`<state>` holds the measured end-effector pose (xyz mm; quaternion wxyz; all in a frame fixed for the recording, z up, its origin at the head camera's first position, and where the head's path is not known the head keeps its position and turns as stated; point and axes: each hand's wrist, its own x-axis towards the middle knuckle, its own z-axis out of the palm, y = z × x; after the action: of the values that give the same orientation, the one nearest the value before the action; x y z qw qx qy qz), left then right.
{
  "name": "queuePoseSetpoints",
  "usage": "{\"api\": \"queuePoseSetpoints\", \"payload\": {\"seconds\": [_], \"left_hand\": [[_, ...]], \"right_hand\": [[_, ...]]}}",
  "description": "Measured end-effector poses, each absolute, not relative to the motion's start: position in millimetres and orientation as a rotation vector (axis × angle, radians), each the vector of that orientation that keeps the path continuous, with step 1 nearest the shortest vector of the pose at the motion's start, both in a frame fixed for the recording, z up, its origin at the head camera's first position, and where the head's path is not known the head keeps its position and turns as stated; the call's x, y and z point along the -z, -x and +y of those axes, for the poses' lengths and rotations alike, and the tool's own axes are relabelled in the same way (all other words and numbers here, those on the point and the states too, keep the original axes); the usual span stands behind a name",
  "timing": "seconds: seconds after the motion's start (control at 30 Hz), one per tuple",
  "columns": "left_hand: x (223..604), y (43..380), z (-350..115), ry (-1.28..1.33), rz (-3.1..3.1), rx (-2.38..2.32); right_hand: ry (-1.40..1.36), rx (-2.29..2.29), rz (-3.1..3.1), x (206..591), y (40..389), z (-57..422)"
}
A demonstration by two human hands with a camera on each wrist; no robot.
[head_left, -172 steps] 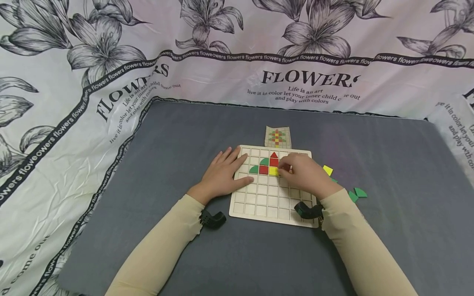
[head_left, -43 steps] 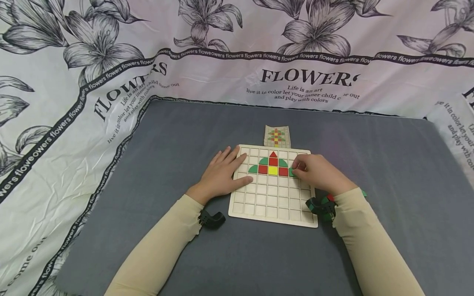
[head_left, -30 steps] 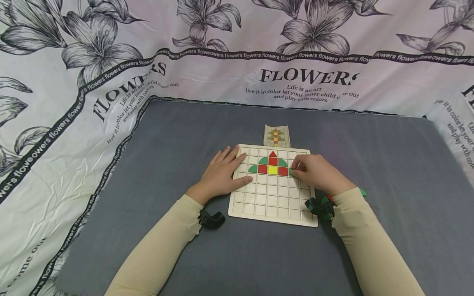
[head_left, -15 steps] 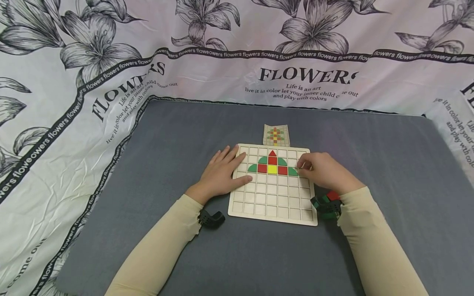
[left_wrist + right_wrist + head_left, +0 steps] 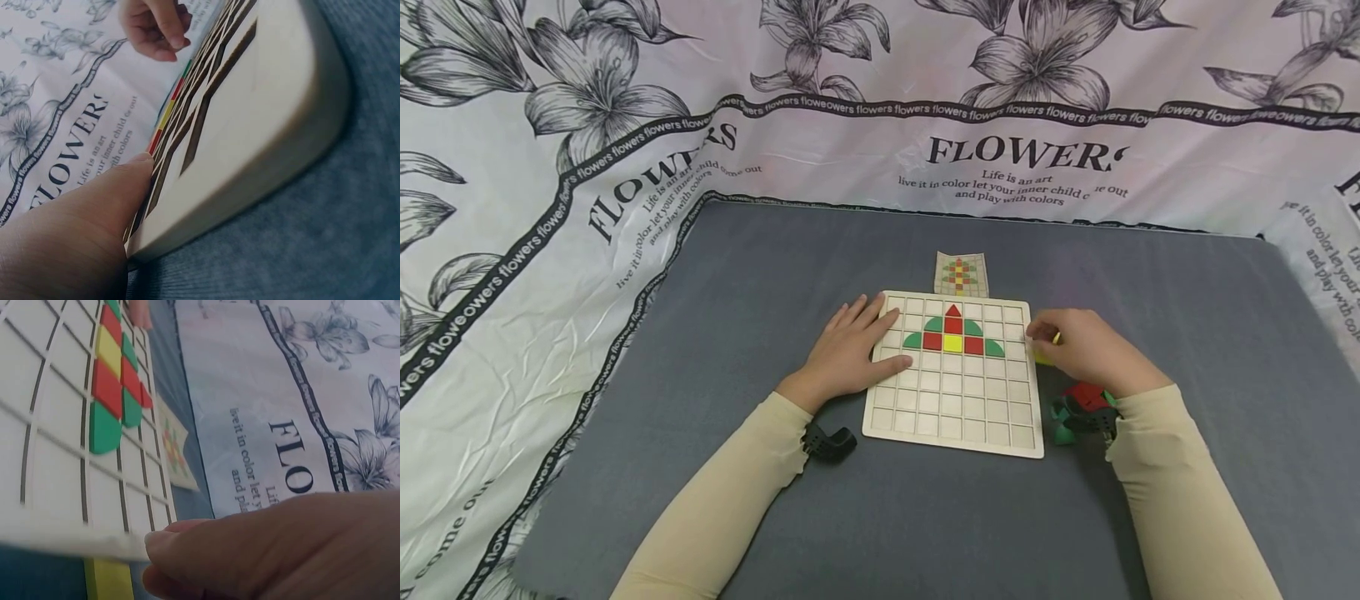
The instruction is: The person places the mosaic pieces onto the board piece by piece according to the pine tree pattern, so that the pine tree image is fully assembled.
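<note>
My left hand [image 5: 846,358] lies spread over the left side of a wooden grid board [image 5: 928,404], its thumb [image 5: 119,187] pressing on the squares. Set into the board are red squares, one yellow square [image 5: 952,342], a red triangle [image 5: 953,312] and green quarter-round tiles, the lowest right one [image 5: 994,348] in plain sight. At the board's right edge, my right hand [image 5: 1078,346] hovers with loosely curled fingers and no tile seen in them. A yellow tile [image 5: 109,579] sits on the table just below that hand, partly hidden by it.
Loose red tiles [image 5: 1086,394] and green tiles [image 5: 1063,434] lie right of the board, partly behind the right wrist's black camera. Beyond the board's far edge lies a small pattern card [image 5: 960,273]. A flower-printed cloth [image 5: 850,167] borders the grey table [image 5: 760,517].
Beside the right-hand red square, the green quarter-round tile now lies in its cell, released. My right hand has moved right, off the grid. My left hand has stayed in place.
</note>
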<state>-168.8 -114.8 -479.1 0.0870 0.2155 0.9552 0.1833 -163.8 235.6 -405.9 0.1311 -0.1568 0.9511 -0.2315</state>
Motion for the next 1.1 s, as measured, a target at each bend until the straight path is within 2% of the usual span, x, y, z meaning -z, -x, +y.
{"api": "queuePoseSetpoints", "payload": {"seconds": [0.63,1.1], "left_hand": [[476.8,168.5,-113.0,-0.638,2.844,-0.548],[476.2,168.1,-112.5,-0.639,2.841,-0.558]], "right_hand": [[0.452,0.537,2.810,415.2,135.9,277.9],[0.467,0.483,2.839,420.4,119.0,291.4]]}}
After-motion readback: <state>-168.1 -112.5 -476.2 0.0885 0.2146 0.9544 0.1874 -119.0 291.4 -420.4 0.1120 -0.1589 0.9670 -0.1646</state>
